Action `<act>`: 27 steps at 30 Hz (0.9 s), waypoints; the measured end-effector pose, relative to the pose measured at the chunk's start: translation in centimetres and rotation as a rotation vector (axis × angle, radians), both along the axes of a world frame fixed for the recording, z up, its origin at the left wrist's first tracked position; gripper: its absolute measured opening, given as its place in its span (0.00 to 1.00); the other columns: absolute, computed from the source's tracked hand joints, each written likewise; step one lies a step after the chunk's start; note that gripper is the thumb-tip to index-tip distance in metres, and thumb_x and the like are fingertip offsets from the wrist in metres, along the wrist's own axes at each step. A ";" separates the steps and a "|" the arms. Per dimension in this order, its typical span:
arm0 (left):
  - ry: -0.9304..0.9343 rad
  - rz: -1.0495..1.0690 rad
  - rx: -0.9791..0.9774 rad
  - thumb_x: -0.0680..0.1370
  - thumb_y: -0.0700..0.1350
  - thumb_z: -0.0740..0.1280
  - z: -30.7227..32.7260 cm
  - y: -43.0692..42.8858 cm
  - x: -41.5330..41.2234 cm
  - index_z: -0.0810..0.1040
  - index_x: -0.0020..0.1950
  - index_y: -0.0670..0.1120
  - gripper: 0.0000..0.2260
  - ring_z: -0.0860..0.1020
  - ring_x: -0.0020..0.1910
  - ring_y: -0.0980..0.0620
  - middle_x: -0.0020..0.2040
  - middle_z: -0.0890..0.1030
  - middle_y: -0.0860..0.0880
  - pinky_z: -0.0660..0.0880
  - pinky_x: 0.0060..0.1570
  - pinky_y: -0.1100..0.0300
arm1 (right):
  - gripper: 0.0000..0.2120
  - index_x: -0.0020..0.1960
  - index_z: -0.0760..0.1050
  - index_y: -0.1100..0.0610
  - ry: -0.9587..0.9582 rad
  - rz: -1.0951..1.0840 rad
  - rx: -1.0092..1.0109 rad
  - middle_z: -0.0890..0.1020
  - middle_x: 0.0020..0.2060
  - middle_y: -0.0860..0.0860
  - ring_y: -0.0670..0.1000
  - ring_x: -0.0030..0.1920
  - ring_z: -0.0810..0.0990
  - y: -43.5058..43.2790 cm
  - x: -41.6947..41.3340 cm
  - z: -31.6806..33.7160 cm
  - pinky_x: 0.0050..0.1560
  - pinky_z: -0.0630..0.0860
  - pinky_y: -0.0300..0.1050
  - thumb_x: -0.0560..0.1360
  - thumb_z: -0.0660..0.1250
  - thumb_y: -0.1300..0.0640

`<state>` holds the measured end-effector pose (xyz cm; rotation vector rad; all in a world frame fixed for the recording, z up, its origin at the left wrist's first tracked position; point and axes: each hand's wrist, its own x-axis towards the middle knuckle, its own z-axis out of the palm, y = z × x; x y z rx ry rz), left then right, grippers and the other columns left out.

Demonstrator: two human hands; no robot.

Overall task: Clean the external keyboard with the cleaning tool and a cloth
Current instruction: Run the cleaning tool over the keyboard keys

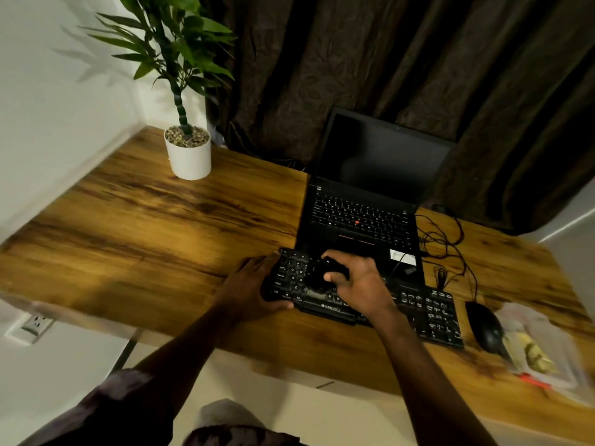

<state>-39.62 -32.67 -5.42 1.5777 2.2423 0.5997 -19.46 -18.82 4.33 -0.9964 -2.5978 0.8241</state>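
Note:
The black external keyboard lies across the front of the wooden desk, just before the laptop. My left hand grips the keyboard's left end, thumb on its front edge. My right hand hovers over the left half of the keys, holding a small black cleaning tool whose lower end touches the keys. The tool's shape is blurred and partly hidden by my fingers. No cloth is clearly visible.
An open black laptop stands behind the keyboard. A black mouse and tangled cables lie to the right, beside a clear plastic bag. A potted plant sits at the back left. Dark curtains hang behind.

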 end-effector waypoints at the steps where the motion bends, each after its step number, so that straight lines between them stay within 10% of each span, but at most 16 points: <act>1: -0.001 -0.003 0.007 0.66 0.75 0.68 -0.1 0.0 0.0 0.49 0.82 0.54 0.53 0.57 0.77 0.47 0.79 0.61 0.51 0.54 0.75 0.52 | 0.20 0.66 0.76 0.47 -0.004 -0.008 -0.014 0.82 0.58 0.50 0.34 0.28 0.71 0.1 0.2 0.0 0.35 0.72 0.30 0.76 0.70 0.59; 13: -0.020 0.010 -0.007 0.65 0.75 0.69 -0.3 0.1 -0.1 0.50 0.82 0.56 0.53 0.59 0.76 0.45 0.79 0.62 0.51 0.63 0.72 0.44 | 0.21 0.67 0.75 0.48 -0.094 -0.084 0.012 0.82 0.57 0.53 0.36 0.34 0.72 1.5 3.6 0.7 0.39 0.77 0.35 0.76 0.71 0.58; 17: -0.017 0.009 -0.009 0.66 0.74 0.69 -0.4 0.0 -0.1 0.49 0.82 0.56 0.53 0.58 0.76 0.45 0.79 0.62 0.51 0.62 0.73 0.46 | 0.20 0.66 0.76 0.47 -0.034 -0.025 -0.019 0.82 0.57 0.52 0.47 0.49 0.82 0.6 1.9 0.3 0.52 0.83 0.48 0.76 0.71 0.59; 27: -0.010 0.022 0.002 0.64 0.78 0.65 -0.8 -0.1 0.0 0.49 0.81 0.58 0.52 0.58 0.77 0.45 0.79 0.61 0.52 0.59 0.74 0.45 | 0.21 0.67 0.74 0.46 -0.174 -0.170 -0.033 0.81 0.56 0.53 0.42 0.37 0.79 3.5 8.2 0.9 0.31 0.74 0.31 0.77 0.69 0.61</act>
